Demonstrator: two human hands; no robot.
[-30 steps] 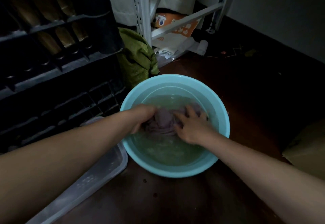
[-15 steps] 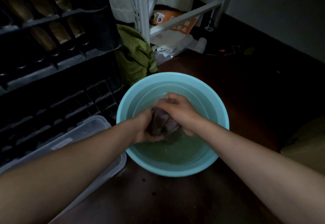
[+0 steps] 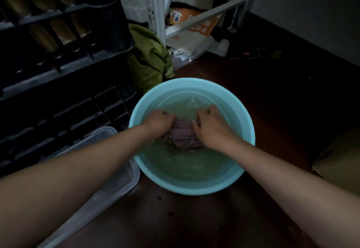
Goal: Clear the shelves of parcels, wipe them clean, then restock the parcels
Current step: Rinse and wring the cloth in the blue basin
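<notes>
A light blue basin of cloudy water stands on the dark floor in front of me. A purple cloth lies bunched in the water at its middle. My left hand grips the cloth's left end with curled fingers. My right hand grips its right end the same way. The cloth is stretched between the two hands, partly under water. A white metal shelf frame rises at the back, with an orange and white parcel bag on the floor under it.
Black plastic crates holding bottles are stacked at the left. A clear plastic container lies by the basin's left side. A green bag leans behind the basin. A brown cardboard box sits at the right edge.
My hands, which held the cloth bunched together above the water, have moved apart and lowered it back into the basin, stretched between them.
</notes>
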